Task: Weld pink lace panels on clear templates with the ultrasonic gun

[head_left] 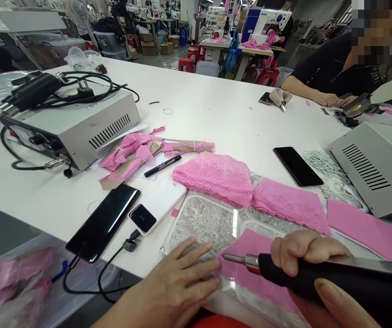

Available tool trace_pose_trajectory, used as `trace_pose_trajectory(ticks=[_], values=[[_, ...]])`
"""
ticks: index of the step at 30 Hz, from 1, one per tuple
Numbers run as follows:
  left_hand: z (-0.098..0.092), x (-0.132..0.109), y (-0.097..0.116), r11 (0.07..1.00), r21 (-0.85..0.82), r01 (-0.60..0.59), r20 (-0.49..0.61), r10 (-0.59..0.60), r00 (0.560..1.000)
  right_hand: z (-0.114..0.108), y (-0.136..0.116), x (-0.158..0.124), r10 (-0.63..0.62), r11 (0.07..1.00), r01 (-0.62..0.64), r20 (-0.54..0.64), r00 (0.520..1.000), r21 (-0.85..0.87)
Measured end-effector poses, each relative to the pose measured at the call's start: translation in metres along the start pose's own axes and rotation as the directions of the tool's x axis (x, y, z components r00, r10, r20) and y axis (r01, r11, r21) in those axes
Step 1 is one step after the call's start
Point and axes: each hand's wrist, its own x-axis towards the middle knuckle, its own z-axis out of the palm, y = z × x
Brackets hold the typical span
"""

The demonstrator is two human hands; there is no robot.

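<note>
My left hand [185,278] lies with fingers spread on the clear-covered, stone-patterned board [203,223], its fingertips at the left edge of a flat pink fabric piece [250,269]. In my right hand [312,259] is a black handheld tool [285,273] with a pointed metal tip, which is over the fabric's left part. Whether the tip touches the fabric is unclear. Beyond the board's far side sit a stack of pink lace [216,175] and a second lace stack [291,202]. More flat pink pieces [367,223] lie at the right.
A grey control box [100,123] carries another black tool at left. Nearby are a black phone [103,223], a white power bank [160,202], a cable and a marker [162,166]. Another phone [297,166] and grey box [380,168] are at right. A person [332,68] sits across.
</note>
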Motion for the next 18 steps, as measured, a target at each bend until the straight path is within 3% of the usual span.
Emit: trace_pose_trajectory(ticks=[11,18], values=[[0.001,0.000,-0.001,1.000,-0.003,0.000,0.013,0.000,1.000,0.004,0.006,-0.005,0.001,1.000,0.000,0.072,0.997,-0.001],[0.003,-0.005,-0.003,1.000,0.003,-0.006,0.152,0.006,0.988,0.001,0.013,-0.003,-0.030,0.999,0.026,0.133,0.991,0.031]])
